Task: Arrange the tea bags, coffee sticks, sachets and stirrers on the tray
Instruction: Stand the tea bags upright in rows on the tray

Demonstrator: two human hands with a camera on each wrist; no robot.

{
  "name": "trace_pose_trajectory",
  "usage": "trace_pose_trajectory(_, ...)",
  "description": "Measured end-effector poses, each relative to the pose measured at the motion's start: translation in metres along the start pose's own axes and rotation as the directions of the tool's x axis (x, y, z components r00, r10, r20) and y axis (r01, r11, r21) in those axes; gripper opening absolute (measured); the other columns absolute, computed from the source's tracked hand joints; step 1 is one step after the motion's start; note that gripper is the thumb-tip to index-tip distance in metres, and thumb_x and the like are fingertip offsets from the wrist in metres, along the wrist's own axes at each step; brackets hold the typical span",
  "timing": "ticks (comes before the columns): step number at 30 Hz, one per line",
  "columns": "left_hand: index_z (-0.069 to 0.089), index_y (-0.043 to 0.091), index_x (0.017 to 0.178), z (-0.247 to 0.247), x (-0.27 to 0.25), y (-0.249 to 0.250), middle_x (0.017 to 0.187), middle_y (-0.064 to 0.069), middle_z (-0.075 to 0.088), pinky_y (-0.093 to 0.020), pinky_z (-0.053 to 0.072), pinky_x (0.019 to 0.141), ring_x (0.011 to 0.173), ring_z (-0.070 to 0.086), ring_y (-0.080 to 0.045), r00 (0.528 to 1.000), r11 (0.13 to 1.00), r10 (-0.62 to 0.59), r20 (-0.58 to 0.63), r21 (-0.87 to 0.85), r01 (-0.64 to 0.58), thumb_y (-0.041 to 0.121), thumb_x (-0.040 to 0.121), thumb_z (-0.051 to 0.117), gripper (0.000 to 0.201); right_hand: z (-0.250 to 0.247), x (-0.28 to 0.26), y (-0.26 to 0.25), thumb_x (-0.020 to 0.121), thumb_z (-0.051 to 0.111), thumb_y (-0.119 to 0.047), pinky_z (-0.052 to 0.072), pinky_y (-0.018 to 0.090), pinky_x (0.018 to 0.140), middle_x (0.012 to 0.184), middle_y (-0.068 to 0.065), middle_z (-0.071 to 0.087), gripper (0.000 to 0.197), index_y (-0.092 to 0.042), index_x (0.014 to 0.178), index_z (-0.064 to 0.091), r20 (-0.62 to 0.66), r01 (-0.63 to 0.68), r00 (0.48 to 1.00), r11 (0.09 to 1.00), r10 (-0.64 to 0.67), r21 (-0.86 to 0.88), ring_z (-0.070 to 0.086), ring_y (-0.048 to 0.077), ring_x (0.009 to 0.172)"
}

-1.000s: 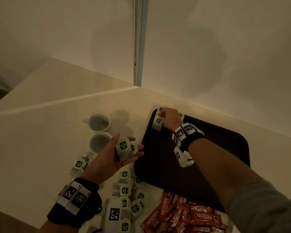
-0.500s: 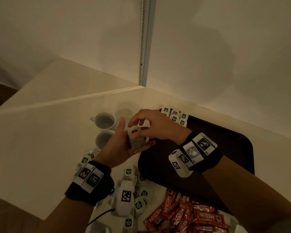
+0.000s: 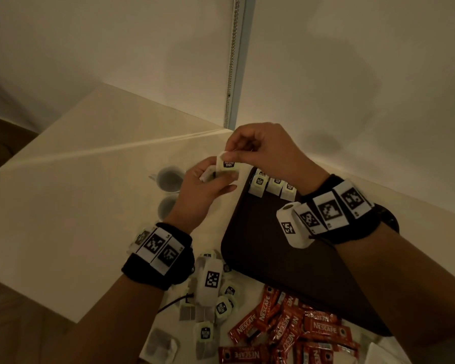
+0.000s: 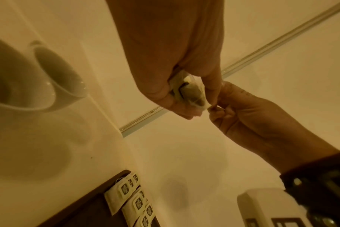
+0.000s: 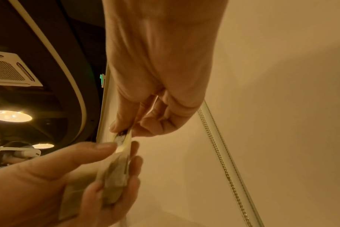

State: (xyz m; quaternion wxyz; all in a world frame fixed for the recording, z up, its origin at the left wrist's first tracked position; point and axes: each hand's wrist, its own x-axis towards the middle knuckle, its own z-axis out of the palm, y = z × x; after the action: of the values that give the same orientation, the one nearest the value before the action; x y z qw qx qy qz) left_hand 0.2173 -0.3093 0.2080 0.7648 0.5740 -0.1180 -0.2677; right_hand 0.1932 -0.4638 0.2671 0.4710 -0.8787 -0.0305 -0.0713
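Head view: pale countertop [image 3: 63, 206] (dimly lit) meets cream wall [image 3: 352, 74].

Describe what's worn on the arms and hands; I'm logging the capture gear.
The hands are bare. The left wrist has a black band with white square-coded tags, a white camera block under it and a thin black cable. The right wrist has a similar band, tags and block. A grey sleeve shows at the frame's lower right.

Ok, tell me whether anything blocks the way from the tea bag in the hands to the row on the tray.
Nothing visible does. The right hand pinches the tea bag over the left hand, beside the tray; the dark surface by the row of tea bags lies bare.
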Motion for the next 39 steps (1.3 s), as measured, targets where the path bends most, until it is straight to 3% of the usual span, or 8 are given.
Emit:
trace_pose_trajectory(5,0.065,0.014,0.084,0.006,0.002,0.006,0.074,0.003,0.067,-0.020,0.050,0.057,0.073,0.067,-0.012,0.994,0.993,0.109,-0.027,0.054,-0.107,0.008,0.087,0.062,0.008,-0.006,0.000,-0.013,0.078,0.075,-0.018,0.046,0.012,0.063,0.070,-0.008,0.066,0.009,-0.011,0.082,0.069,-0.005,0.061,0.998,0.998,-0.061,-0.030,0.060,0.002,0.063)
trace_pose_trajectory(11,0.069,0.019,0.075,0.007,0.000,0.001,0.074,-0.001,0.069,-0.020,0.052,0.069,0.076,0.066,-0.014,0.995,0.995,0.101,0.007,0.003,-0.101,0.003,0.084,0.064,0.019,-0.014,-0.003,-0.017,0.079,0.074,-0.016,0.046,0.011,0.062,0.070,-0.010,0.065,0.007,-0.013,0.084,0.070,-0.018,0.055,0.998,0.995,-0.057,-0.082,0.060,0.000,0.061)
trace_pose_trajectory(14,0.061,0.008,0.089,0.005,-0.001,-0.005,0.089,-0.010,0.069,-0.024,0.054,0.075,0.086,0.068,-0.024,1.000,0.986,-0.008,0.005,-0.167,0.009,-0.001,0.089,0.056,0.010,-0.020,-0.007,-0.014,0.080,0.073,-0.014,0.051,0.015,0.062,0.073,-0.003,0.068,0.007,-0.012,0.086,0.070,-0.042,0.025,0.999,0.996,-0.029,-0.085,0.063,0.008,0.063)
trace_pose_trajectory(18,0.049,0.007,0.093,-0.006,-0.002,-0.015,0.095,-0.019,0.070,-0.028,0.057,0.077,0.096,0.068,-0.033,0.978,0.895,-0.192,-0.082,-0.423,0.140,0.002,0.096,0.042,0.008,-0.035,-0.019,0.016,0.082,0.071,-0.014,0.051,0.012,0.065,0.078,-0.002,0.068,0.007,-0.016,0.088,0.069,-0.054,-0.105,0.994,0.987,0.099,-0.122,0.063,0.007,0.066)
trace_pose_trajectory(22,0.058,0.012,0.086,-0.013,0.000,-0.020,0.092,-0.005,0.068,-0.026,0.054,0.073,0.087,0.066,-0.017,0.971,0.916,-0.198,-0.134,-0.378,0.135,0.010,0.094,0.050,0.011,-0.031,-0.038,0.069,0.084,0.069,-0.013,0.042,0.001,0.061,0.080,-0.004,0.065,0.005,-0.014,0.088,0.068,-0.019,-0.312,0.948,0.919,0.317,-0.240,0.057,-0.006,0.063)
trace_pose_trajectory(27,0.061,0.017,0.092,-0.015,0.001,-0.024,0.084,0.006,0.069,-0.016,0.048,0.061,0.076,0.062,-0.006,0.979,0.958,-0.166,-0.118,-0.254,0.132,0.010,0.093,0.053,0.010,-0.004,-0.063,0.124,0.087,0.064,-0.011,0.041,0.010,0.062,0.092,-0.002,0.064,0.007,-0.011,0.094,0.066,0.092,-0.524,0.822,0.810,0.562,-0.265,0.058,0.005,0.076)
trace_pose_trajectory(32,0.060,0.011,0.091,-0.015,0.001,-0.030,0.082,0.003,0.072,-0.014,0.052,0.068,0.079,0.067,-0.006,0.976,0.935,-0.176,-0.125,-0.332,0.126,0.000,0.091,0.052,0.013,0.005,-0.059,0.151,0.088,0.062,-0.009,0.042,0.018,0.075,0.101,0.010,0.067,0.014,-0.001,0.099,0.067,-0.069,-0.535,0.838,0.789,0.542,-0.301,0.055,0.009,0.084)
trace_pose_trajectory(39,0.058,0.014,0.091,-0.018,-0.002,-0.036,0.085,0.004,0.071,-0.017,0.053,0.070,0.079,0.066,-0.005,0.978,0.954,-0.170,-0.122,-0.271,0.132,0.003,0.088,0.055,0.012,0.004,-0.044,0.183,0.086,0.065,-0.010,0.050,0.029,0.086,0.102,0.012,0.069,0.012,-0.003,0.095,0.070,-0.248,-0.625,0.780,0.721,0.574,-0.299,0.063,0.022,0.095)
